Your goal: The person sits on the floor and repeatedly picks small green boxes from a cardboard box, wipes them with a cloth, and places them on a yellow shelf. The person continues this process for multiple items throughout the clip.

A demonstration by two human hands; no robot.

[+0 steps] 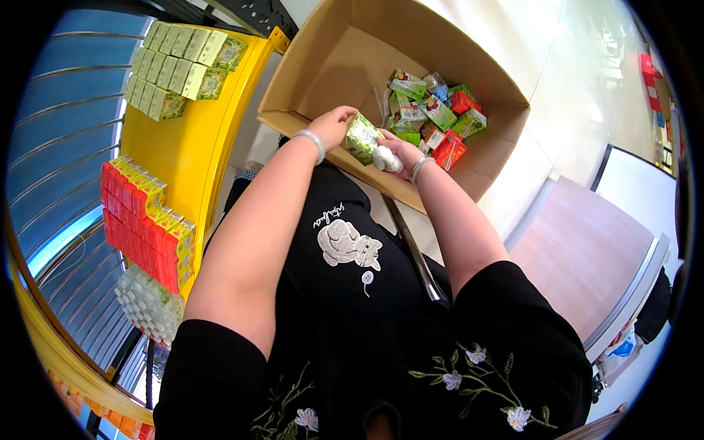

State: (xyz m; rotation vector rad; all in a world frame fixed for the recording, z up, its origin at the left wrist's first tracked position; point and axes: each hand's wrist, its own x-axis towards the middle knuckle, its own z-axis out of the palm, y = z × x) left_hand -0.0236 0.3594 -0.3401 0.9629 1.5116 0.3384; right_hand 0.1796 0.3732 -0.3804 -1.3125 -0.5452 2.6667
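Between my hands is a green patterned carton (363, 137), held over the near edge of a large open cardboard box (324, 71). My left hand (332, 127) grips the carton's upper left end. On its right side, my right hand (400, 154) holds the carton together with a crumpled white wad (386, 159), perhaps tissue or cloth. Inside the box, several green drink cartons (438, 112) lie in a jumbled heap with red cartons (449, 149) and a clear plastic bottle (436, 85).
A yellow shelf (165, 140) on the left bears stacked green cartons (179, 69), red-and-yellow cartons (146, 220) and clear bottles (147, 302). A metal tube (415, 250) runs beside my leg. At right stands a pale wood-topped table (583, 247) on the tiled floor.
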